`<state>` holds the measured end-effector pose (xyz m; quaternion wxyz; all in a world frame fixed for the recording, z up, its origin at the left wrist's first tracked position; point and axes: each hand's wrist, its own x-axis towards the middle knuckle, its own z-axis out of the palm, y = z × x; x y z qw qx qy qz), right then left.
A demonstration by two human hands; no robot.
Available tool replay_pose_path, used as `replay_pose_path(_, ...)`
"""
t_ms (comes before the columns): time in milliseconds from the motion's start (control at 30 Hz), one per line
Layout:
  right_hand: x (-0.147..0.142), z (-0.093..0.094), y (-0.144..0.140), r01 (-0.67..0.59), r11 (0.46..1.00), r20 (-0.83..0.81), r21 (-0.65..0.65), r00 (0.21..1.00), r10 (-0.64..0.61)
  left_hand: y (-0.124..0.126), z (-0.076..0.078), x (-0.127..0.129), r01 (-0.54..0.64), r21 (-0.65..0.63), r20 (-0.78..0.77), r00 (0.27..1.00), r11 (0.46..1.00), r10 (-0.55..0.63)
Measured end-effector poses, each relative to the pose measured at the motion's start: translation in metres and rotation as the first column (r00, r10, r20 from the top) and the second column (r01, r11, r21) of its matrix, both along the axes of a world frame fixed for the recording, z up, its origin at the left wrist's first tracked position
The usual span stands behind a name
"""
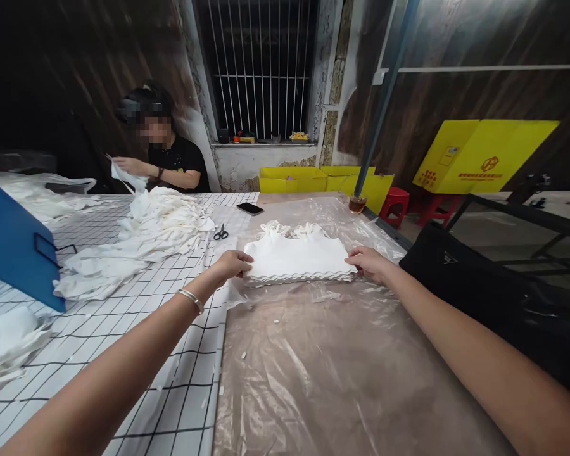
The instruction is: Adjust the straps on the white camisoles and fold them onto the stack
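Evidently, a tidy white stack [299,256] sits between two pinching hands

The table is widest of all: checked cloth [185,354] on the left, a wrinkled plastic sheet [313,367] on the right. Beyond its far left side, a person in a black top [180,155] holds up a white piece. The big white heap [164,221] on the checked cloth lies loose and unsorted, so much appears left. What looks done is the stack on the plastic: layers flat, wavy hems lined up towards the wearer, strap-like loops bunched at the far edge. The left hand [236,263] pinches its left edge near the hem, thumb and fingers closed on it; the right hand [368,261] does likewise opposite. How many layers each catches, I cannot tell. Smaller again, a phone [250,208] and black scissors [221,232] lie beyond the left hand.
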<state>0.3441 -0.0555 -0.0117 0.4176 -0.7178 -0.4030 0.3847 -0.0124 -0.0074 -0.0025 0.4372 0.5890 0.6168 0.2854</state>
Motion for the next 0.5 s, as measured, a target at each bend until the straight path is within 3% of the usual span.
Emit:
replay_pose_path(67,-0.006,-0.003,-0.003,0.0,0.996,0.224,0.085,0.974,-0.019,-0.006,-0.002,0.007,0.019,0.146,-0.128,0.992,0.989,0.0)
replay_pose_path(100,-0.011,-0.005,-0.004,-0.042,0.986,0.389,0.161,0.921,-0.025,-0.009,-0.004,0.012,0.069,0.256,-0.218,0.976,0.964,-0.012)
replay_pose_path(167,-0.024,-0.012,-0.002,-0.227,0.941,0.697,0.25,0.717,-0.012,-0.011,-0.01,0.025,0.264,0.427,-0.453,0.89,0.865,-0.048)
replay_pose_path(200,-0.029,-0.016,0.001,-0.322,0.921,0.793,0.219,0.609,0.024,-0.009,-0.013,0.031,0.375,0.434,-0.57,0.819,0.819,-0.073)
replay_pose_path(233,-0.033,-0.021,0.006,-0.384,0.912,0.838,0.146,0.537,0.092,-0.005,-0.016,0.037,0.459,0.385,-0.656,0.746,0.801,-0.112)
replay_pose_path(300,-0.036,-0.028,0.018,-0.407,0.913,0.849,-0.036,0.469,0.243,0.007,-0.019,0.045,0.522,0.206,-0.711,0.661,0.828,-0.24)
replay_pose_path(367,-0.033,-0.034,0.029,-0.372,0.915,0.822,-0.155,0.465,0.328,0.017,-0.019,0.05,0.535,0.068,-0.681,0.641,0.842,-0.353)
replay_pose_path(500,-0.025,-0.036,0.04,-0.37,0.917,0.792,-0.148,0.511,0.334,0.02,-0.015,0.052,0.515,0.049,-0.659,0.661,0.856,-0.359)
